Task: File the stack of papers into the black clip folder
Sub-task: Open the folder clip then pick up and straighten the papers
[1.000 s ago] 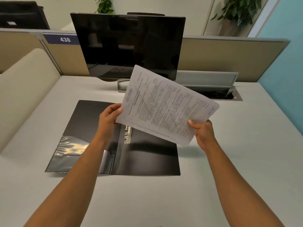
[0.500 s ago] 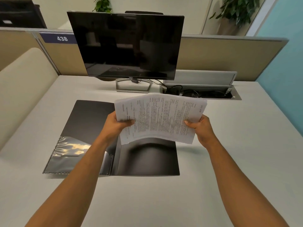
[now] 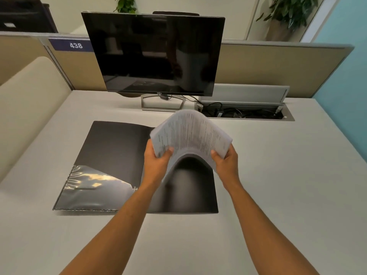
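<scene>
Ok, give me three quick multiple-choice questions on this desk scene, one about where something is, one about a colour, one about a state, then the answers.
1. Where does the open black plastic clip folder lie?
A. Flat on the pale desk, in front of the dark flat monitor
B. Upright against the partition
C. On the person's lap

2. What colour is the sign marked 438?
A. Red
B. Dark blue
C. Yellow

3. How is the stack of printed white papers held?
A. Lying flat in the folder
B. In one hand only
C. Bowed upward between both hands

Answers: 1 A, the folder lies spread open on the desk below the monitor. 2 B, white digits on a dark blue strip. 3 C, the left hand and right hand grip opposite edges and the middle arches up.
</scene>
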`<state>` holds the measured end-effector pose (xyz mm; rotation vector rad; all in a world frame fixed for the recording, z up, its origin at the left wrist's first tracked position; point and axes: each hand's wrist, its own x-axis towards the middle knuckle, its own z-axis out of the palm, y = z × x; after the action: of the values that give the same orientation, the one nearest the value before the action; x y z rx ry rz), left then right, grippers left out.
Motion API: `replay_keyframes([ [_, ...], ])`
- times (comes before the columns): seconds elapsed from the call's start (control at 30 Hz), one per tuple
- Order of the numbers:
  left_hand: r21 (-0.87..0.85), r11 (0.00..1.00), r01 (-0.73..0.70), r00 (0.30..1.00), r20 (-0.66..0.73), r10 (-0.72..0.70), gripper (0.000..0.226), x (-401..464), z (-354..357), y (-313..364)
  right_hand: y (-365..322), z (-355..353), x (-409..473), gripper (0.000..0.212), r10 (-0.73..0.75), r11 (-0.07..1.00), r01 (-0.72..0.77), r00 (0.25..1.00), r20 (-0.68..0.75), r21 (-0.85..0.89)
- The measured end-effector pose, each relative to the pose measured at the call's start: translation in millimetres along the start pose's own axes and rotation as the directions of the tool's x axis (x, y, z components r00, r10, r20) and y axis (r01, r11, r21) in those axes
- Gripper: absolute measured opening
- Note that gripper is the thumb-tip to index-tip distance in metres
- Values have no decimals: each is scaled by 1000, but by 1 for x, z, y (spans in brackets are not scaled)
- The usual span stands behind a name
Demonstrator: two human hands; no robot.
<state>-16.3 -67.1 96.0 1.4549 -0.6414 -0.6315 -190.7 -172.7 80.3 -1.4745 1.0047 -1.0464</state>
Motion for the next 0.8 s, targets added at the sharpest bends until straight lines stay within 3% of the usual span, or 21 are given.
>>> replay_keyframes([
  [0.13,108,987,119,991,47,-125,58,-15,1,-21,19,3,-14,41,50,990,-42,997,51,-133],
  [0.23,183,975,128,989,54,-140,56,-17,-1,-27,24,3,-16,46,75,986,-63,995,71,-153],
  [0.37,184,979,88,995,29,-95,45,-12,-1,-26,26,0,-12,48,74,973,-60,996,58,-222],
  [0.6,131,988,76,997,-30,-73,33,-3,-8,-26,21,-11,-12,27,-13,969,1,999,-45,-247],
  [0.8,119,991,-57,997,-47,63,28,10,-21,-6,6,-22,-1,24,-33,984,18,996,-80,-176],
])
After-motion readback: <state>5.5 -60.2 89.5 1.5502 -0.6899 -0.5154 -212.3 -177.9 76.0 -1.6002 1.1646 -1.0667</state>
